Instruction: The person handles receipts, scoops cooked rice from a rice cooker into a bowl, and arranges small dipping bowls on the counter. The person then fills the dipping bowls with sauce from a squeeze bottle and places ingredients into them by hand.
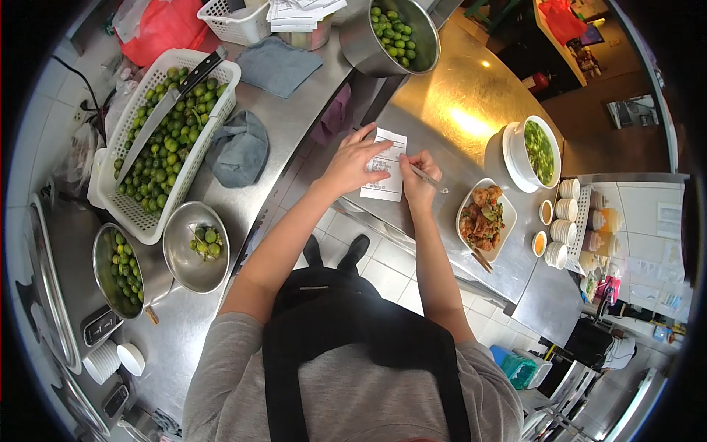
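A printed paper slip (384, 190) lies on the steel counter in front of me. My left hand (353, 163) rests on its left part with the fingers spread, pressing it flat. At the slip's right edge, my right hand (420, 177) is closed round a pen (428, 179), its tip end hidden by the fingers. To the right of that hand stands a white square bowl (462, 233) of fried, glazed food (482, 219). Farther right is a white bowl of green soup (539, 152) beside a white plate (508, 158).
On the left counter, a knife (150, 130) lies across a white basket (141, 230) of green limes. Steel bowls (171, 250) with limes stand nearby, beside grey cloths (239, 151). A steel pot (361, 46) of limes stands above. Small cups (564, 231) line the right side.
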Available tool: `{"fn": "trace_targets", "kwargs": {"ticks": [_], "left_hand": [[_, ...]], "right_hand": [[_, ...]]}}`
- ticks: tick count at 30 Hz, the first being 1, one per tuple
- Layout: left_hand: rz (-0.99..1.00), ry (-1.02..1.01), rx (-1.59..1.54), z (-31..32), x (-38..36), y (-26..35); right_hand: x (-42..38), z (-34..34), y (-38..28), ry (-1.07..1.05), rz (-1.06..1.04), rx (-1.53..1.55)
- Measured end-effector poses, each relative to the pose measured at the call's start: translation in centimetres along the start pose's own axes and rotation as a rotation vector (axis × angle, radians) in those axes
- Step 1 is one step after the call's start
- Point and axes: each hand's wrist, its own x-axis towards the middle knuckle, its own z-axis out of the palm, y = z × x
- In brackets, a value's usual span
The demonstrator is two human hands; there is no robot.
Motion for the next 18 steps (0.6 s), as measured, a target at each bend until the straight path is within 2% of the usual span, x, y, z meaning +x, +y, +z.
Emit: {"fn": "trace_targets", "kwargs": {"ticks": [4, 9, 13, 16, 18], "left_hand": [[-0.002, 0.01, -0.014, 0.1, -0.1, 0.0], [-0.006, 0.017, -0.02, 0.2, -0.1, -0.1], [0.0, 0.008, -0.019, 0.1, -0.1, -0.2], [-0.014, 0.009, -0.011, 0.2, 0.0, -0.3], [-0.024, 0.018, 0.01, 0.3, -0.1, -0.3]], "right_hand": [[-0.2, 0.2, -0.3, 0.025, 0.01, 0.044], [0.0, 0.2, -1.1, 0.125, -0.028, -0.053], [0.3, -0.1, 0.3, 0.04, -0.069, -0.039], [0.6, 0.2, 0.1, 0.114, -0.069, -0.109], [1.0, 0.8, 0.9, 0.095, 0.004, 0.068]]}}
